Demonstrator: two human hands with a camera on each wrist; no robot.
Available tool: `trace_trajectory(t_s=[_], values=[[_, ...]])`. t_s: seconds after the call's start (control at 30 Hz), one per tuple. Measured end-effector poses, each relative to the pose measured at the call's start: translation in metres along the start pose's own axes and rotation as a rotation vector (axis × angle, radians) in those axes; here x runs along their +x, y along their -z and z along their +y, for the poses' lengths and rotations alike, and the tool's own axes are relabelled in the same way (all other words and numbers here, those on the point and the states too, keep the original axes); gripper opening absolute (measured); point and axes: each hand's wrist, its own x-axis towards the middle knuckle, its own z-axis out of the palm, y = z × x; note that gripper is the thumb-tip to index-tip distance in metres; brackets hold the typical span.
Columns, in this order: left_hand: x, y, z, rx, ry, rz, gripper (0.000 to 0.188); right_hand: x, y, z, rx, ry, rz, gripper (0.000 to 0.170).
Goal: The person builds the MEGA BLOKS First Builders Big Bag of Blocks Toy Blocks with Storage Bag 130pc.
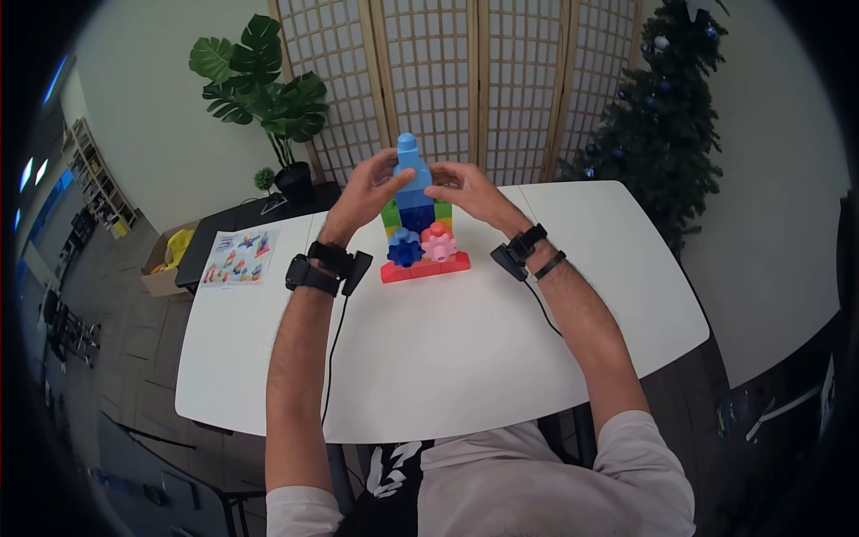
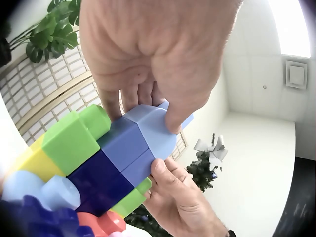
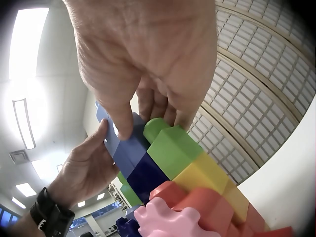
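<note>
A block tower stands on a red base (image 1: 394, 274). On top, a light blue tapered block (image 1: 413, 179) sits over medium blue blocks (image 2: 123, 143). My left hand (image 1: 362, 195) curls its thumb and fingers round the tapered block from the left. From the right, my right hand (image 1: 479, 192) holds the blue section with thumb and fingers (image 3: 123, 121). Below are a dark blue block (image 3: 146, 177) and green blocks (image 3: 175, 150) with yellow ones (image 3: 197, 173) under them. A dark blue gear (image 1: 406, 251) and a pink gear (image 1: 438, 245) face me. The tower's back is hidden.
A printed sheet with pictures of models (image 1: 240, 258) lies at the white table's (image 1: 429, 358) left. Behind stand a potted plant (image 1: 259, 85) and a lattice screen (image 1: 434, 80), with a decorated tree (image 1: 658, 116) at right. A cardboard box (image 1: 164, 282) is beyond the left edge.
</note>
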Motion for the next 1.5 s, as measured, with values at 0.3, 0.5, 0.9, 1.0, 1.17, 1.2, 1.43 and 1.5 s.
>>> trace_trajectory(t_s=[0.3, 0.5, 0.9, 1.0, 1.17, 1.2, 1.43, 1.5], values=[[0.001, -0.001, -0.008, -0.036, 0.004, 0.000, 0.058, -0.001, -0.001, 0.002, 0.031, -0.001, -0.003, 0.052], [-0.006, -0.001, 0.002, -0.027, 0.047, -0.031, 0.063, -0.001, 0.000, 0.004, 0.053, 0.003, 0.001, 0.054], [-0.093, 0.068, 0.045, 0.337, 0.069, 0.160, 0.069, -0.047, 0.024, -0.018, -0.004, 0.008, 0.180, 0.050], [-0.148, 0.134, 0.054, 0.628, 0.175, 0.275, 0.071, -0.080, 0.047, -0.010, -0.047, -0.047, 0.202, 0.041], [-0.339, 0.328, 0.012, 1.567, 0.289, 0.554, 0.069, -0.150, 0.093, 0.014, -0.316, -0.283, 0.237, 0.030], [-0.402, 0.378, 0.006, 1.644, 0.435, 0.546, 0.072, -0.166, 0.103, 0.022, -0.358, -0.303, 0.251, 0.031], [-0.703, 0.403, 0.072, 1.534, 2.070, 0.844, 0.094, -0.257, 0.144, 0.036, -0.486, -0.431, 0.272, 0.031], [-0.747, 0.380, 0.090, 1.374, 2.248, 0.910, 0.093, -0.270, 0.147, 0.034, -0.488, -0.501, 0.230, 0.031]])
